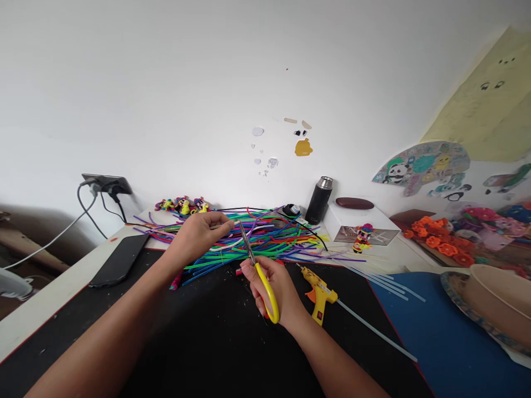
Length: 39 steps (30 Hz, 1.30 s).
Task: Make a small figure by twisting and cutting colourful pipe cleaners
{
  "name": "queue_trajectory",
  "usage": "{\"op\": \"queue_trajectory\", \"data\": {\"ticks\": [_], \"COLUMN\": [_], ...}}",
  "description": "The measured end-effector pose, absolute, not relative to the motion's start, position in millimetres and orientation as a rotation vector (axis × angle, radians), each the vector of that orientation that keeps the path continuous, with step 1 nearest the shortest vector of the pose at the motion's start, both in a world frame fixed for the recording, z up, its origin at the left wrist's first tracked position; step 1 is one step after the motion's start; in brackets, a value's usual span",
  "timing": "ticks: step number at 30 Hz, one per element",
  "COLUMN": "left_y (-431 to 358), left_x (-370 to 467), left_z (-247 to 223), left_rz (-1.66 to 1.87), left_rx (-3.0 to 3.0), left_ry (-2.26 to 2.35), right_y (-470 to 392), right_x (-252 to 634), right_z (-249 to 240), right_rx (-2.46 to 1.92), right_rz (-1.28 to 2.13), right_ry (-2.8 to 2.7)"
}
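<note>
In my right hand (276, 287) I grip a pair of scissors (267, 293) by its yellow handles. Their metal blades point up and to the left. Close to the blade tips, my left hand (203, 235) has thumb and fingertips pinched together; whatever is between them is too small to make out. Beneath and behind both hands spreads a loose heap of pipe cleaners (215, 256) in green, blue, purple, red and other colours. A yellow hot glue gun (319, 293) lies to the right of my right hand, with a long glue stick (373, 329) out of its back.
A black mat (191, 342) covers the table. On the left lies a black phone (119, 261). Several small figures (182, 205) stand by the wall. Further right are a black flask (319, 200), a white box (365, 218), loose glue sticks (381, 282) and a bowl (501, 298).
</note>
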<state>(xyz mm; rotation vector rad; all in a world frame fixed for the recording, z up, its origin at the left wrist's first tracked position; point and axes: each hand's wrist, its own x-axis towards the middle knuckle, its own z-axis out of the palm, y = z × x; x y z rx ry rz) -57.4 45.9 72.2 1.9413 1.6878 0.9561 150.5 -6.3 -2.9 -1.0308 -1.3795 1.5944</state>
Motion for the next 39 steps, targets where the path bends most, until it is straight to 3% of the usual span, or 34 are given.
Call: {"op": "queue_trajectory", "data": {"ticks": [17,26,30,32,35,39], "left_y": [47,33,35,42,56,70], "left_x": [-59,-69,-73,-82,-102,-113], "left_z": [72,89,93,92,85,72], "left_rz": [0.939,0.839,0.765,0.708,0.611,0.794], "left_rx": [1.972,2.428,2.594,2.489,2.132,1.842], "left_ry": [1.668,1.747,1.554,1.489,1.343,1.198], "right_y": [-11,-8,-12,-14,-17,-18], "right_x": [151,150,148,149,152,151], "right_z": [8,-3,-12,-12,-6,2], "right_rx": [-1.061,-1.103,-1.096,-1.048,-0.988,-0.951], "right_rz": [1.572,1.573,1.367,1.314,1.528,1.750], "right_ry": [-1.392,-1.490,-1.795,-1.892,-1.872,-1.679]}}
